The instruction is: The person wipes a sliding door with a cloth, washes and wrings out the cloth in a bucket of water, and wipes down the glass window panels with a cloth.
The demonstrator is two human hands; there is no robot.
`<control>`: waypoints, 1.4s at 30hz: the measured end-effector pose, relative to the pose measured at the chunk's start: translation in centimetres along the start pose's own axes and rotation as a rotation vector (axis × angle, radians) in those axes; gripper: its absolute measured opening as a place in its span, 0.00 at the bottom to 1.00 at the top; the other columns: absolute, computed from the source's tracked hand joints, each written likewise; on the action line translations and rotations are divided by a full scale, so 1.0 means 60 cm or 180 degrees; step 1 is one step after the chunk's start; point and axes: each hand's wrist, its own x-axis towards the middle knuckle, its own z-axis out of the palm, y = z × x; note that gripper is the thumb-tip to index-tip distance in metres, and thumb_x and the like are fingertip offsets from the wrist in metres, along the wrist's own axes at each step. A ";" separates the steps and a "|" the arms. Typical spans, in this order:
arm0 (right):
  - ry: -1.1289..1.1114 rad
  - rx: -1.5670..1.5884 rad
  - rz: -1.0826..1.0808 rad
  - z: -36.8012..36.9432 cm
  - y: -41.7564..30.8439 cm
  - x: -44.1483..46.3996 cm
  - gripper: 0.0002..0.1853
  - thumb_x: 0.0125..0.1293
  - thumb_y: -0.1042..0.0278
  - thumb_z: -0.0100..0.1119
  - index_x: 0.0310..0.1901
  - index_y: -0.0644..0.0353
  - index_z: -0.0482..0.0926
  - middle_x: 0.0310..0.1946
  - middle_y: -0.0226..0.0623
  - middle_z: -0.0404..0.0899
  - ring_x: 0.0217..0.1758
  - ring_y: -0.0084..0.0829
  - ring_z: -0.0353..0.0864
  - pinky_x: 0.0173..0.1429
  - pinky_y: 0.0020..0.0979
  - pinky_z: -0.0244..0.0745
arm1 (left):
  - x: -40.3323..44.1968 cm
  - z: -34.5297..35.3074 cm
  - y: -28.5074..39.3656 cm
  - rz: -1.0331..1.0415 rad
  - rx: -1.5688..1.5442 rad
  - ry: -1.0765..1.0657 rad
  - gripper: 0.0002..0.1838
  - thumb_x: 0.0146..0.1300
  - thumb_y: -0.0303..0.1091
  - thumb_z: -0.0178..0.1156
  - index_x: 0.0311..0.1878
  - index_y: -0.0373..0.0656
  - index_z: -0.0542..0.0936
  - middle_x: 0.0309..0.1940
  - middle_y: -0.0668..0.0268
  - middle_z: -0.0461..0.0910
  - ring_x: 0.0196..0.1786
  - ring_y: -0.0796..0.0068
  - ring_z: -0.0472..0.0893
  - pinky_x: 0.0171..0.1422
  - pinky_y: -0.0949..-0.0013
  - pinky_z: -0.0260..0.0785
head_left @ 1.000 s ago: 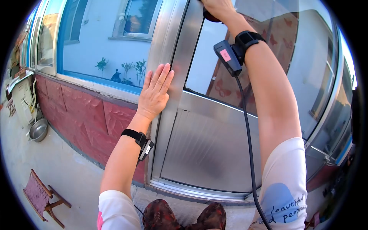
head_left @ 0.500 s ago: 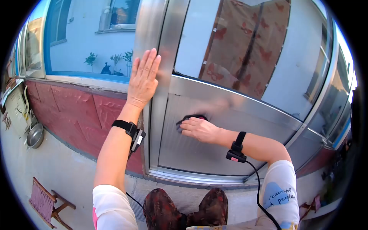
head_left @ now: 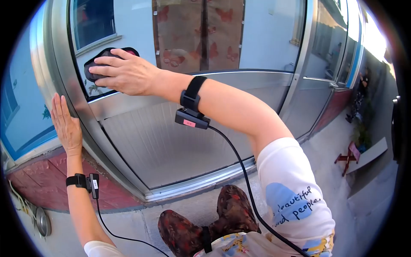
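Observation:
My right hand (head_left: pixel 126 72) presses a dark oval pad (head_left: pixel 95 68) against the lower left corner of the door's glass pane (head_left: pixel 274 38). Its fingers wrap over the top of the pad. Below the glass is the brushed metal door panel (head_left: pixel 184 145). My left hand (head_left: pixel 67 126) rests flat, fingers stretched upward, on the metal door frame (head_left: pixel 77 81) at the left, holding nothing. Each wrist wears a black strap with a small box and a cable.
A red stone wall base (head_left: pixel 47 182) runs below the left window. A metal basin (head_left: pixel 43 222) lies at the lower left. On the right are a folding stool (head_left: pixel 349 157), a slanted board (head_left: pixel 369 155) and a grey wall.
My right hand has moved the dark pad from the lower metal panel up to the glass corner. The view has turned right, and my left hand now appears further left and lower.

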 end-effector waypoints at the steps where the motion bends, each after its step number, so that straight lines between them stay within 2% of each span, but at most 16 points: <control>1: -0.0200 0.0027 0.0047 -0.019 0.004 -0.036 0.22 0.57 0.68 0.65 0.55 0.43 0.79 0.68 0.26 0.67 0.74 0.31 0.61 0.77 0.42 0.55 | 0.001 0.003 0.001 0.0022 -0.0042 -0.0001 0.42 0.56 0.17 0.49 0.76 0.48 0.54 0.78 0.65 0.53 0.80 0.65 0.52 0.81 0.57 0.45; 4: -0.0401 -0.0179 0.0469 -0.086 0.040 -0.168 0.29 0.58 0.72 0.64 0.62 0.38 0.72 0.72 0.28 0.61 0.75 0.32 0.57 0.77 0.42 0.53 | -0.004 0.003 -0.002 0.0057 -0.0008 0.0001 0.43 0.56 0.17 0.48 0.77 0.49 0.53 0.77 0.65 0.53 0.80 0.65 0.52 0.81 0.56 0.46; 6: -0.0286 -0.0742 0.0819 -0.133 0.075 -0.258 0.26 0.59 0.68 0.65 0.59 0.37 0.73 0.70 0.28 0.63 0.75 0.32 0.58 0.76 0.43 0.54 | -0.002 0.004 0.000 0.0089 -0.0048 0.0028 0.42 0.56 0.17 0.48 0.77 0.49 0.53 0.77 0.65 0.53 0.80 0.64 0.52 0.81 0.56 0.46; 12: 0.0619 -0.1988 0.2638 -0.269 0.162 -0.500 0.26 0.67 0.61 0.59 0.66 0.51 0.68 0.70 0.55 0.60 0.72 0.55 0.61 0.71 0.52 0.56 | 0.002 0.000 0.011 0.0154 -0.0060 0.0083 0.42 0.55 0.17 0.47 0.77 0.47 0.54 0.77 0.63 0.53 0.80 0.63 0.52 0.80 0.54 0.45; 14: 0.0767 -0.2588 0.3573 -0.285 0.200 -0.575 0.28 0.70 0.54 0.53 0.69 0.52 0.65 0.70 0.58 0.59 0.73 0.55 0.59 0.72 0.54 0.56 | 0.004 -0.001 0.010 0.0130 0.0009 0.0073 0.43 0.55 0.17 0.48 0.77 0.48 0.54 0.77 0.64 0.53 0.80 0.63 0.52 0.80 0.54 0.45; 15: 0.0892 -0.2554 0.4312 -0.287 0.212 -0.597 0.30 0.71 0.50 0.51 0.71 0.52 0.62 0.70 0.60 0.58 0.74 0.56 0.57 0.72 0.55 0.55 | 0.004 -0.001 0.010 0.0130 -0.0003 0.0074 0.43 0.54 0.17 0.48 0.77 0.49 0.54 0.78 0.64 0.53 0.80 0.63 0.52 0.80 0.54 0.45; 19: 0.1538 -0.2136 0.5238 -0.244 0.206 -0.532 0.31 0.72 0.49 0.46 0.72 0.56 0.59 0.71 0.67 0.51 0.74 0.62 0.52 0.74 0.55 0.49 | 0.004 -0.004 0.016 0.0060 -0.0018 0.0028 0.44 0.53 0.17 0.49 0.77 0.50 0.54 0.78 0.64 0.52 0.80 0.63 0.51 0.80 0.54 0.46; 20: 0.1548 -0.2164 0.4725 -0.209 0.187 -0.486 0.30 0.72 0.53 0.48 0.71 0.57 0.60 0.71 0.69 0.50 0.74 0.63 0.52 0.74 0.55 0.49 | 0.005 -0.004 0.016 0.0070 -0.0062 0.0031 0.45 0.53 0.16 0.50 0.77 0.49 0.54 0.78 0.64 0.52 0.80 0.63 0.51 0.80 0.54 0.46; 25: 0.1059 -0.0830 0.2323 -0.049 0.012 -0.183 0.27 0.59 0.69 0.61 0.62 0.48 0.71 0.71 0.49 0.56 0.74 0.55 0.54 0.72 0.58 0.51 | 0.004 0.007 -0.001 0.0195 0.0002 0.0061 0.44 0.51 0.13 0.51 0.76 0.45 0.56 0.77 0.62 0.53 0.78 0.59 0.55 0.79 0.56 0.49; 28: 0.0530 0.0016 0.1113 -0.010 -0.034 -0.114 0.21 0.56 0.71 0.62 0.53 0.44 0.77 0.66 0.36 0.66 0.73 0.42 0.59 0.74 0.50 0.55 | 0.006 0.002 0.004 0.0207 -0.0012 0.0041 0.45 0.51 0.13 0.50 0.76 0.44 0.56 0.77 0.62 0.53 0.78 0.59 0.55 0.79 0.56 0.50; 31: 0.0260 0.0265 0.0784 -0.037 -0.007 -0.160 0.21 0.54 0.71 0.63 0.52 0.44 0.78 0.65 0.32 0.68 0.72 0.38 0.61 0.74 0.48 0.55 | 0.008 0.000 0.008 0.0209 -0.0002 -0.0006 0.45 0.51 0.13 0.50 0.76 0.44 0.55 0.77 0.62 0.53 0.78 0.59 0.55 0.79 0.56 0.50; 33: 0.0395 -0.0231 0.1174 -0.095 0.034 -0.234 0.24 0.55 0.73 0.63 0.55 0.43 0.77 0.66 0.35 0.67 0.71 0.41 0.63 0.73 0.47 0.56 | 0.006 0.002 0.004 0.0249 -0.0003 -0.0011 0.45 0.52 0.13 0.49 0.76 0.45 0.55 0.77 0.61 0.53 0.78 0.59 0.55 0.79 0.55 0.49; 36: 0.0948 -0.1468 0.2447 -0.195 0.121 -0.400 0.26 0.63 0.71 0.60 0.63 0.51 0.71 0.70 0.51 0.60 0.73 0.54 0.58 0.72 0.51 0.56 | 0.000 0.007 0.001 0.0229 0.0102 0.0049 0.45 0.51 0.13 0.49 0.76 0.45 0.55 0.77 0.61 0.53 0.78 0.58 0.54 0.79 0.55 0.49; 39: 0.1372 -0.2158 0.4191 -0.299 0.256 -0.594 0.28 0.70 0.58 0.52 0.69 0.55 0.62 0.67 0.68 0.56 0.71 0.65 0.56 0.73 0.54 0.54 | -0.003 0.006 0.007 0.0127 0.0198 0.0019 0.44 0.51 0.14 0.48 0.76 0.45 0.55 0.77 0.60 0.52 0.79 0.57 0.53 0.80 0.53 0.47; 40: 0.1300 -0.2273 0.4120 -0.310 0.252 -0.592 0.29 0.70 0.53 0.52 0.68 0.56 0.64 0.67 0.65 0.58 0.71 0.64 0.57 0.73 0.54 0.54 | 0.002 0.008 0.020 0.0112 -0.0031 0.0105 0.44 0.52 0.15 0.48 0.76 0.45 0.55 0.78 0.59 0.51 0.79 0.57 0.52 0.80 0.52 0.45; 42: 0.1832 -0.2170 0.5242 -0.331 0.366 -0.594 0.29 0.69 0.47 0.51 0.67 0.52 0.67 0.66 0.59 0.62 0.70 0.58 0.59 0.72 0.51 0.55 | -0.001 0.000 0.016 -0.0010 0.0036 -0.0092 0.44 0.50 0.15 0.49 0.76 0.44 0.55 0.78 0.58 0.51 0.79 0.57 0.52 0.80 0.52 0.43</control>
